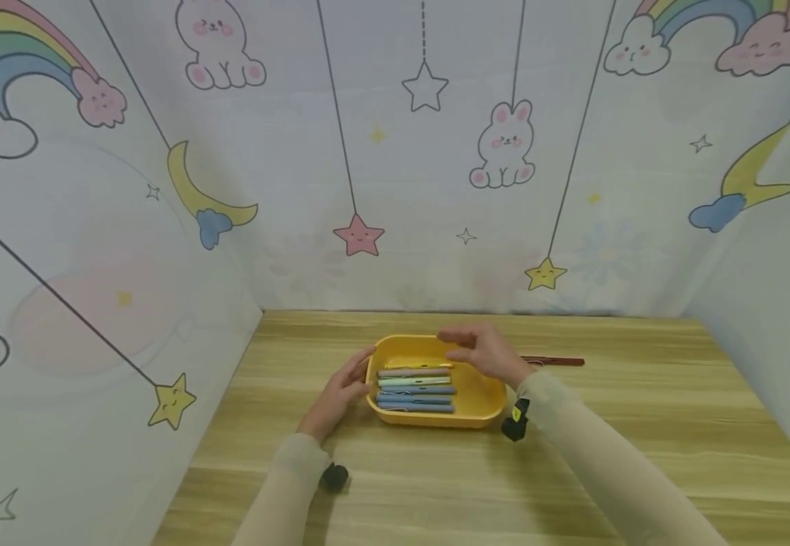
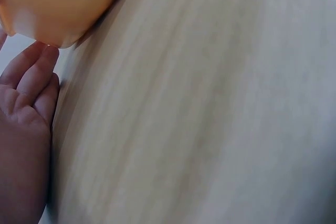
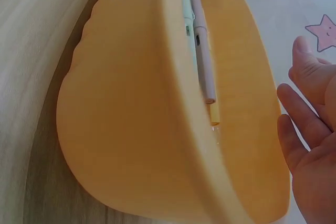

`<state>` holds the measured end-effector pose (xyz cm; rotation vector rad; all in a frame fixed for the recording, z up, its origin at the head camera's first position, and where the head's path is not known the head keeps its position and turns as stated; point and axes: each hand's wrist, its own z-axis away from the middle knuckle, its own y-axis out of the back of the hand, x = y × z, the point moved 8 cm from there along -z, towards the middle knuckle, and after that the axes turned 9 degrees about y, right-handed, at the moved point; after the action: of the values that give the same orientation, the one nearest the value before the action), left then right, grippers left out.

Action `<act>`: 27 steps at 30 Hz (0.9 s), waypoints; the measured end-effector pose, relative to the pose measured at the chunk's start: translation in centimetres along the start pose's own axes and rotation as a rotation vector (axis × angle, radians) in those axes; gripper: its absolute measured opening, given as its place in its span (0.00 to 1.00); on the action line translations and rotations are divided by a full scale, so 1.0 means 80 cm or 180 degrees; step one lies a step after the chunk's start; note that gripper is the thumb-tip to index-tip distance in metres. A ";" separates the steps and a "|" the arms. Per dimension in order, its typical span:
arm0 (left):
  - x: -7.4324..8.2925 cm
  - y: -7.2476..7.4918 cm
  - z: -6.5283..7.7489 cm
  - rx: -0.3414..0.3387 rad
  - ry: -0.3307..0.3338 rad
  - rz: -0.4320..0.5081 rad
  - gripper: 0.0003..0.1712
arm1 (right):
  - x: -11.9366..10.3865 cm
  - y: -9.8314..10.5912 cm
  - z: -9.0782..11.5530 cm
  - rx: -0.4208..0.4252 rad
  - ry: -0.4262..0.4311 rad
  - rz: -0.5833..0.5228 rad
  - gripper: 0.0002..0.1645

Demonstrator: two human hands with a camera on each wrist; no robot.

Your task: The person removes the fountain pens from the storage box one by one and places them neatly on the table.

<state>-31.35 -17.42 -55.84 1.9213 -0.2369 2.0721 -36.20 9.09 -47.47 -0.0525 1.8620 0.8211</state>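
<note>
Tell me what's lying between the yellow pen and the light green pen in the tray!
A pinkish-grey pen lies between the yellow pen and light green pen; the right wrist view shows it.

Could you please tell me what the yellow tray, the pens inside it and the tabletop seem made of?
Yellow tray: probably plastic, smooth and satin, judging by its even colour and rounded form. Pens: likely plastic with a fairly matte finish, as their solid colours show little shine. Tabletop: wood or a printed wood look, low-gloss; streaky grain shows, but which stays open.
</note>
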 end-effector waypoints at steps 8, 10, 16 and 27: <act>0.000 0.002 0.000 -0.0014 -0.0009 -0.0026 0.40 | 0.013 -0.011 -0.004 -0.0253 -0.0009 0.0200 0.29; -0.001 0.002 -0.001 -0.0015 -0.0002 -0.0042 0.40 | 0.016 -0.013 -0.005 -0.0293 -0.0030 0.0241 0.30; 0.000 0.002 -0.002 -0.0012 -0.0019 0.0018 0.40 | 0.024 -0.017 -0.010 -0.0367 -0.0085 0.0372 0.28; -0.001 0.002 -0.003 -0.0006 -0.0054 0.0008 0.40 | 0.027 -0.030 -0.015 -0.0604 0.0037 0.0627 0.26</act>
<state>-31.63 -17.52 -55.96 1.9389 -0.2451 2.0572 -37.19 7.34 -50.26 0.0074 1.8148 1.1348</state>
